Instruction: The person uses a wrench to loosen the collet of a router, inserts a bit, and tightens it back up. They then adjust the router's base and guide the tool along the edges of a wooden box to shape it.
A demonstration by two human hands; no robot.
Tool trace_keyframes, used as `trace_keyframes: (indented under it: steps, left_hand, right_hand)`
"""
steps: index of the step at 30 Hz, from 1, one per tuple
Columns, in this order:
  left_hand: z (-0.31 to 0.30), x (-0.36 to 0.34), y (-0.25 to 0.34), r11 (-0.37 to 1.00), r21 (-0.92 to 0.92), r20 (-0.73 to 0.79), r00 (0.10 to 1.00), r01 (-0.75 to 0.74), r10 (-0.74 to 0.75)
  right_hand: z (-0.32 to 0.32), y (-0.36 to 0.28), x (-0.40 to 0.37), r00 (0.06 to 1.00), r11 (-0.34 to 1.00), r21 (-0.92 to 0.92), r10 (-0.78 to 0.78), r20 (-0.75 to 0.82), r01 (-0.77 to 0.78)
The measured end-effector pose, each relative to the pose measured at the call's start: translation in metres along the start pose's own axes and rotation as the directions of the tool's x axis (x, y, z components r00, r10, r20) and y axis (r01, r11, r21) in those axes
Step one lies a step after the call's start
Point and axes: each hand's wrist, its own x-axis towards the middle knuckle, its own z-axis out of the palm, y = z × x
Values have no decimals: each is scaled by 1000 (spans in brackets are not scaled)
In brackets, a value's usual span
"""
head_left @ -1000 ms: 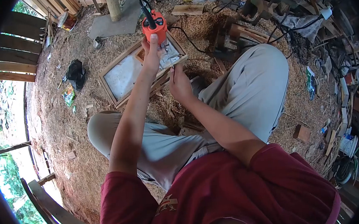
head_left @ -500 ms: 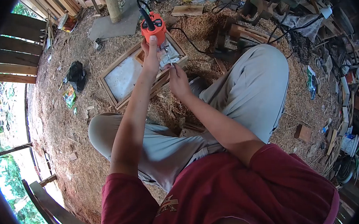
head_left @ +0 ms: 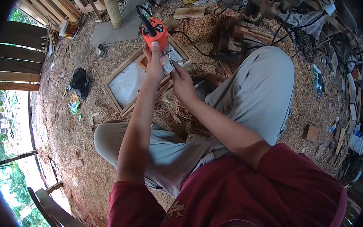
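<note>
Upright in my left hand (head_left: 154, 64) is an orange trim router (head_left: 156, 35) with a black cable curving from its top. My fingers wrap round its lower body, thumb against the front. My right hand (head_left: 182, 84) pinches a slim metal tool (head_left: 171, 62), which looks like a wrench, its far end at the router's base. Whether that end grips the collet is too small to tell. Beneath the router lies a wooden frame (head_left: 116, 95) with a whitish panel (head_left: 124, 84) inside it. My left forearm hides part of the frame.
Wood shavings cover the ground (head_left: 87, 163) around my crossed legs. A black plastic bag (head_left: 79, 82) lies left of the frame, and a wooden post (head_left: 112, 10) stands behind. Off to the right are a wood block (head_left: 310, 133), cables and piled scrap (head_left: 356, 142).
The metal tool's angle at the router's base has shifted slightly, with my right hand a little lower. My left hand still holds the router. The whole view has moved a bit.
</note>
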Motion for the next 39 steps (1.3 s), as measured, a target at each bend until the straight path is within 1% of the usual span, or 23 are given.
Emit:
trace_keyframes:
  steps: [1, 4, 7, 10, 13, 16, 19, 22, 24, 28, 31, 34, 37, 39]
  left_hand:
    - [0, -1, 1, 1000, -2, 6, 1000, 4, -4]
    - [-4, 3, -6, 1000, 6, 7, 1000, -9, 9]
    - [-7, 11, -14, 1000, 11, -10, 1000, -29, 30]
    - [-11, 23, -31, 998, 42, -59, 997, -52, 54]
    - [-6, 15, -21, 999, 23, -72, 996, -41, 43]
    - [-6, 14, -20, 999, 11, -75, 996, -41, 41]
    - [-7, 15, -22, 999, 15, -75, 996, -52, 53]
    - [-7, 17, -24, 998, 22, -81, 995, -59, 60]
    - [-7, 14, -21, 997, 47, -80, 995, -63, 67]
    - [-10, 11, -16, 998, 55, 1, 1000, 3, -3]
    - [-10, 11, -17, 999, 35, 26, 1000, 13, -14]
    - [-13, 15, -19, 999, 21, 36, 999, 26, -27]
    - [-24, 31, -36, 1000, -9, 103, 995, -19, 19]
    - [-20, 27, -32, 1000, -12, 86, 996, -29, 30]
  right_hand:
    - [1, -4, 1, 999, 999, 29, 41, 20, -42]
    - [4, -20, 6, 998, 995, 84, -56, 4, 56]
    - [1, -23, 10, 997, 993, 108, -54, 55, 48]
    - [0, -24, 10, 998, 999, 34, -16, 58, 14]
    - [-5, -26, 13, 995, 993, -102, -48, 88, 57]
    - [-13, -34, 10, 983, 972, -208, -72, 169, 107]
    - [-20, -52, -7, 982, 973, -230, 22, 187, 22]
    - [-26, -45, -9, 977, 960, -280, 36, 211, 25]
    - [-34, -62, -17, 965, 925, -369, 8, 264, 93]
    - [-38, -76, -23, 943, 841, -502, -28, 330, 201]
    - [-39, -78, -23, 932, 799, -528, -105, 346, 286]
    - [-42, -89, -25, 917, 817, -496, -91, 390, 292]
    - [-39, -74, -22, 898, 788, -473, -220, 381, 394]
    - [-37, -76, -24, 901, 791, -462, -251, 355, 402]
